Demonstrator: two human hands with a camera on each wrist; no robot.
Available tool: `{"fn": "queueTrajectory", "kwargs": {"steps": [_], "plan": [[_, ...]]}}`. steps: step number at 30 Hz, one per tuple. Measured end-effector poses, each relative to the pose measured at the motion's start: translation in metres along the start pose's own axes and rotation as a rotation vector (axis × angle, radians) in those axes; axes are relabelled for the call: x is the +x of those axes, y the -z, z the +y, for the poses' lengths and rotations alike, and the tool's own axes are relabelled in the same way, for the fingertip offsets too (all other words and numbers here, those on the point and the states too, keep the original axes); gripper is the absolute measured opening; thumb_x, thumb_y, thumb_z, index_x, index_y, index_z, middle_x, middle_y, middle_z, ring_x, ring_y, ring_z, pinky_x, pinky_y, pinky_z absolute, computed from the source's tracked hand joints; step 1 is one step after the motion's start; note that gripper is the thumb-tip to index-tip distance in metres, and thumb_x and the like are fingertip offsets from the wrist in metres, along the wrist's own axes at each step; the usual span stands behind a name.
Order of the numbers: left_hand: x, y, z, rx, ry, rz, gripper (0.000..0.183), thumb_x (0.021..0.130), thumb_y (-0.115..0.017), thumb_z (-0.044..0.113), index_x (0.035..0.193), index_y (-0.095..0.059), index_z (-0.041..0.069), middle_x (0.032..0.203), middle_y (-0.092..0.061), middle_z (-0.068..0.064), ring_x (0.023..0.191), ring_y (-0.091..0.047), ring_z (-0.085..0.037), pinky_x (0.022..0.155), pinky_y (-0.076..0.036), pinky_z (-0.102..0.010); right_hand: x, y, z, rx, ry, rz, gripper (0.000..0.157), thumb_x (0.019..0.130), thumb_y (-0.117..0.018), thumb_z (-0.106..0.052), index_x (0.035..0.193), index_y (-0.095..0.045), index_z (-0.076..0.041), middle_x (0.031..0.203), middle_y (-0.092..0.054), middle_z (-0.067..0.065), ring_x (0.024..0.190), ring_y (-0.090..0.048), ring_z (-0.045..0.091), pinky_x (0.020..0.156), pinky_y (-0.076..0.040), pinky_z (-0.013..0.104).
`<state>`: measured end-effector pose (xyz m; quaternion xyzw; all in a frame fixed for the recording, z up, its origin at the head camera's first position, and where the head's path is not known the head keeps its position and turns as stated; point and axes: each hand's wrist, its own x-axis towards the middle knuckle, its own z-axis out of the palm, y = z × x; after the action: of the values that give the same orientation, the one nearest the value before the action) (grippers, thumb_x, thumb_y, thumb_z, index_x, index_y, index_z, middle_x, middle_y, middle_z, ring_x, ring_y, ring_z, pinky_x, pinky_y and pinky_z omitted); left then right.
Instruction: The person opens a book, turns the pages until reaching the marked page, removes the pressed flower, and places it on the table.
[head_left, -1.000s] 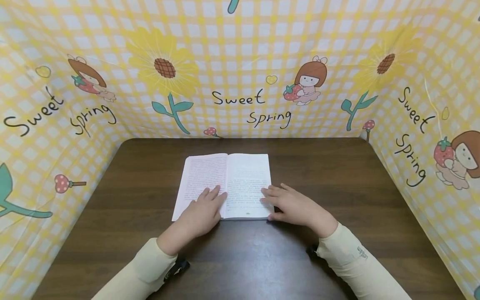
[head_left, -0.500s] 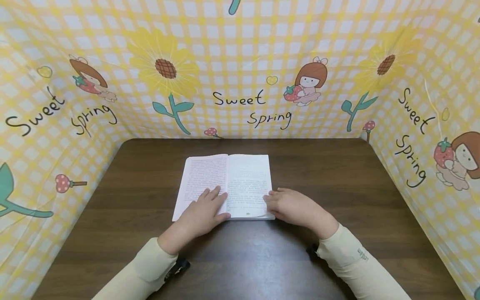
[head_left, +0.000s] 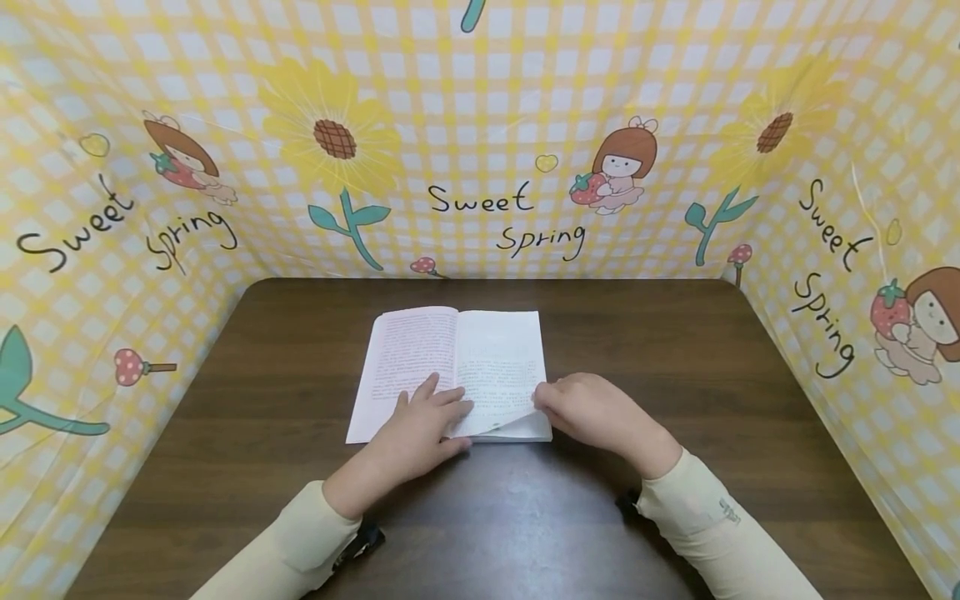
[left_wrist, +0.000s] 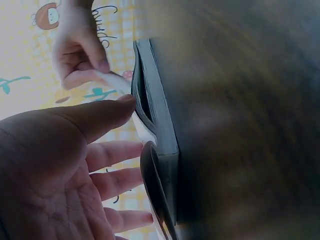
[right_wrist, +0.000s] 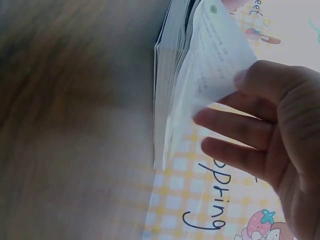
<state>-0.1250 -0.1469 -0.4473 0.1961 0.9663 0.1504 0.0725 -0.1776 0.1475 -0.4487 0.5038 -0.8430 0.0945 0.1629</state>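
Observation:
An open book (head_left: 498,342) lies on the brown table, its left page pinkish and its right page white with printed text. My left hand (head_left: 416,425) rests with spread fingers across the lower part of the book near the spine; in the left wrist view its thumb touches the book's lower edge. Between thumb and fingers, my right hand (head_left: 592,417) pinches the lower right corner of the right-hand page (right_wrist: 222,55). That page is lifted and bent, and the stack of pages beneath shows in the right wrist view.
The dark wooden table (head_left: 645,333) extends around the book on all sides. A yellow checked cloth (head_left: 480,100) with sunflowers and "Sweet Spring" lettering stands along the back and both sides.
My right fingers have gone from lying on the page edge to pinching its corner, which has risen. My left hand has shifted slightly right, over the spine.

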Motion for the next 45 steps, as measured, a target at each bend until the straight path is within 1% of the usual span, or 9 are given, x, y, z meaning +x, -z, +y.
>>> {"fn": "queueTrajectory", "kwargs": {"steps": [5, 9, 14, 19, 25, 29, 32, 37, 45], "plan": [[0.0, -0.002, 0.0, 0.023, 0.006, -0.007, 0.056, 0.089, -0.079, 0.042, 0.139, -0.066, 0.021, 0.153, -0.054, -0.001, 0.152, -0.029, -0.043, 0.107, -0.029, -0.079, 0.002, 0.005, -0.002, -0.057, 0.047, 0.077, 0.015, 0.088, -0.067, -0.002, 0.091, -0.059, -0.014, 0.071, -0.062, -0.008, 0.06, -0.052, 0.011, 0.062, -0.049, 0.028], [0.001, -0.003, -0.001, 0.055, 0.003, 0.018, 0.047, 0.092, -0.076, 0.039, 0.135, -0.069, 0.022, 0.149, -0.059, -0.001, 0.149, -0.035, -0.042, 0.104, -0.035, -0.077, 0.003, 0.008, -0.004, -0.092, 0.085, 0.116, 0.014, 0.09, -0.071, -0.007, 0.102, -0.065, -0.01, 0.093, -0.078, -0.001, 0.084, -0.073, 0.016, 0.078, -0.059, 0.034], [0.001, -0.001, -0.002, 0.044, -0.002, 0.052, 0.042, 0.096, -0.072, 0.036, 0.134, -0.069, 0.02, 0.145, -0.062, -0.004, 0.146, -0.041, -0.041, 0.103, -0.039, -0.074, 0.002, 0.012, -0.004, -0.061, 0.056, 0.171, 0.022, 0.091, -0.075, -0.015, 0.112, -0.068, -0.01, 0.115, -0.077, 0.003, 0.107, -0.073, 0.021, 0.092, -0.058, 0.04], [0.002, 0.003, -0.003, 0.004, -0.022, 0.18, 0.069, 0.094, -0.075, 0.035, 0.153, -0.048, 0.012, 0.153, -0.052, -0.016, 0.14, -0.049, -0.041, 0.11, -0.043, -0.06, 0.003, 0.014, -0.002, 0.012, -0.035, 0.199, 0.04, 0.093, -0.076, -0.021, 0.128, -0.066, -0.007, 0.136, -0.068, 0.009, 0.125, -0.065, 0.024, 0.105, -0.051, 0.043], [0.002, 0.006, -0.005, 0.134, -0.073, 0.404, 0.122, 0.08, -0.089, 0.028, 0.166, -0.003, 0.017, 0.171, -0.005, -0.02, 0.155, -0.016, -0.043, 0.116, -0.026, -0.069, 0.004, 0.013, 0.0, 0.028, -0.136, 0.185, 0.049, 0.094, -0.075, -0.025, 0.136, -0.061, -0.006, 0.139, -0.064, 0.013, 0.13, -0.061, 0.028, 0.108, -0.048, 0.045], [-0.001, 0.008, -0.006, 0.276, -0.114, 0.512, 0.131, 0.071, -0.094, 0.025, 0.166, -0.004, 0.022, 0.171, 0.011, -0.019, 0.157, 0.004, -0.044, 0.116, -0.008, -0.077, 0.004, 0.01, 0.001, 0.041, -0.174, 0.151, 0.053, 0.093, -0.076, -0.025, 0.139, -0.059, -0.006, 0.14, -0.063, 0.014, 0.131, -0.059, 0.03, 0.11, -0.047, 0.047], [-0.003, 0.009, -0.006, 0.367, -0.129, 0.551, 0.128, 0.068, -0.095, 0.023, 0.166, -0.013, 0.022, 0.172, 0.006, -0.017, 0.157, 0.005, -0.045, 0.114, -0.001, -0.079, 0.003, 0.007, 0.003, 0.045, -0.186, 0.127, 0.054, 0.091, -0.077, -0.025, 0.139, -0.059, -0.006, 0.141, -0.062, 0.016, 0.132, -0.058, 0.032, 0.109, -0.047, 0.049], [-0.005, 0.011, -0.005, 0.428, -0.079, 0.457, 0.122, 0.069, -0.095, 0.023, 0.165, -0.02, 0.022, 0.173, -0.003, -0.013, 0.158, -0.001, -0.043, 0.115, 0.0, -0.078, 0.003, 0.006, 0.003, 0.051, -0.2, 0.08, 0.055, 0.091, -0.078, -0.026, 0.139, -0.059, -0.006, 0.143, -0.06, 0.016, 0.134, -0.056, 0.033, 0.112, -0.044, 0.05], [-0.003, 0.012, -0.004, 0.262, 0.075, 0.178, 0.08, 0.089, -0.08, 0.021, 0.158, -0.04, 0.015, 0.163, -0.038, -0.013, 0.147, -0.037, -0.045, 0.108, -0.022, -0.081, 0.0, 0.005, 0.001, 0.057, -0.184, -0.124, 0.063, 0.09, -0.08, -0.033, 0.143, -0.058, -0.007, 0.152, -0.053, 0.016, 0.14, -0.05, 0.034, 0.117, -0.037, 0.053]]}}
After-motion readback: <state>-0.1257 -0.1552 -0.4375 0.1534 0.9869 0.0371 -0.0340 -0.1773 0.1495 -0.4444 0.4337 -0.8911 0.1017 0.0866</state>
